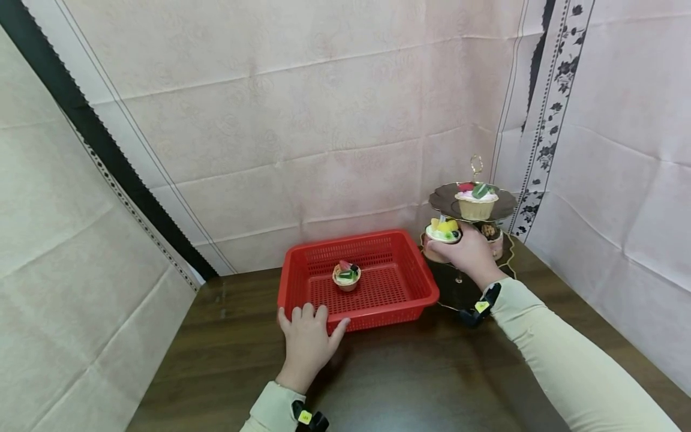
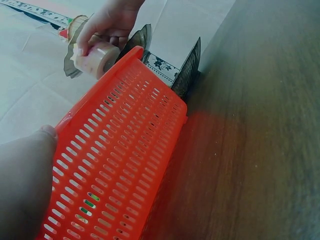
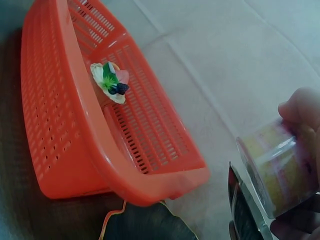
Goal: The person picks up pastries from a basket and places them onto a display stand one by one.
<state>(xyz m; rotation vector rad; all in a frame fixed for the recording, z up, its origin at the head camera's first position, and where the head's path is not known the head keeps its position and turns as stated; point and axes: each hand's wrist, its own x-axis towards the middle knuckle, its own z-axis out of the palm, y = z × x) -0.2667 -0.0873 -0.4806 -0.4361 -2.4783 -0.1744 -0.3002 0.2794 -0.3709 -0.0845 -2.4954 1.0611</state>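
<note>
My right hand point(image 1: 471, 252) grips a clear dessert cup point(image 1: 444, 233) with white cream and yellow fruit on top. It holds the cup at the left side of a tiered dessert stand point(image 1: 504, 207), below the top plate. In the right wrist view, pink and yellow layers show through the cup's wall, close by a plate edge. Over the near left rim of a red plastic basket point(image 1: 410, 309) lie the fingers of my left hand point(image 1: 308, 342), its thumb at the outer side. Inside the basket stands a small fruit-topped tart point(image 1: 346, 277).
On the stand's top plate sits a cupcake point(image 1: 476, 207) with a strawberry and green topping. Behind my right hand, another dessert cup point(image 1: 494, 241) is partly hidden. The basket and stand are on a dark wooden table point(image 1: 237, 360), with pale cloth walls point(image 1: 324, 120) around it.
</note>
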